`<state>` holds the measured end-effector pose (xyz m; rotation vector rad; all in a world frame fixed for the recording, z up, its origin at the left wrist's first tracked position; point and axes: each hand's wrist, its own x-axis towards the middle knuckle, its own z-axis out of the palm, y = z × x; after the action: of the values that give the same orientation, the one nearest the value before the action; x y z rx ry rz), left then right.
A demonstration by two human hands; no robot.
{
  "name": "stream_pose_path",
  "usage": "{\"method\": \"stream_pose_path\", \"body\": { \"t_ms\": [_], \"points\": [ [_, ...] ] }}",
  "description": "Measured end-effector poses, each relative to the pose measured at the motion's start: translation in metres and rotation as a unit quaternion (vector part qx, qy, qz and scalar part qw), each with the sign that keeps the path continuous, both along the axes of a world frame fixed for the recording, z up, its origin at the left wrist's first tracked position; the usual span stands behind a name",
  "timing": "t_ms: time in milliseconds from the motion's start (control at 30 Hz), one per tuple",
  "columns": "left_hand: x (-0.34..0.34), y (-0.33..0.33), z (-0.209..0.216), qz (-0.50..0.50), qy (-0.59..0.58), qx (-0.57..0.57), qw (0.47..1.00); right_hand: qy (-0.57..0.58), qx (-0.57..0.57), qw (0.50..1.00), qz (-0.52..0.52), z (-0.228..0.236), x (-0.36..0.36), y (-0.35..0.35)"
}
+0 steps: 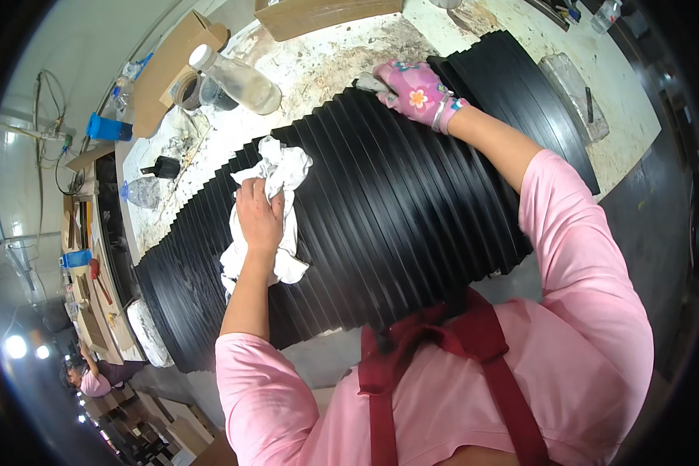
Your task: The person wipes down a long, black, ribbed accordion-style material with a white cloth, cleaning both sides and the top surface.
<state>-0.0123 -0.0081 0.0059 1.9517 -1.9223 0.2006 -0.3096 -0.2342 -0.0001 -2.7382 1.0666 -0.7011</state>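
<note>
A long black pleated bellows cover point(380, 186) stretches across the worktable in front of me. My left hand point(259, 213), bare, is closed on a crumpled white cloth point(287, 233) and presses it onto the pleats left of the middle. My right hand point(417, 93) wears a pink flowered glove and rests at the far edge of the bellows. Its fingers curl over that edge around a small greyish piece point(371, 84), which looks like a bit of cloth but is partly hidden.
Beyond the bellows, on the stained white tabletop point(326, 58), stand a cloudy plastic bottle point(245, 81) and jars point(186, 92). Cardboard boxes point(326, 15) line the far side. A grey block point(573, 97) lies at the right end. Another person point(97, 380) is in the far left background.
</note>
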Motion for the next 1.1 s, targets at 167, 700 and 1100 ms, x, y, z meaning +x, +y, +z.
{"method": "stream_pose_path", "body": {
  "t_ms": [167, 700, 1100],
  "points": [
    [0.007, 0.011, -0.004, 0.013, -0.01, -0.007, 1.0, 0.071, -0.012, 0.983, 0.17, 0.025, -0.008, 0.128],
    [0.007, 0.011, -0.004, 0.023, -0.006, 0.007, 1.0, 0.05, 0.002, 0.979, 0.199, 0.037, -0.031, 0.124],
    [0.005, 0.013, -0.001, 0.023, -0.01, 0.015, 1.0, 0.079, 0.092, 0.95, 0.288, 0.037, 0.005, 0.134]
  ]
}}
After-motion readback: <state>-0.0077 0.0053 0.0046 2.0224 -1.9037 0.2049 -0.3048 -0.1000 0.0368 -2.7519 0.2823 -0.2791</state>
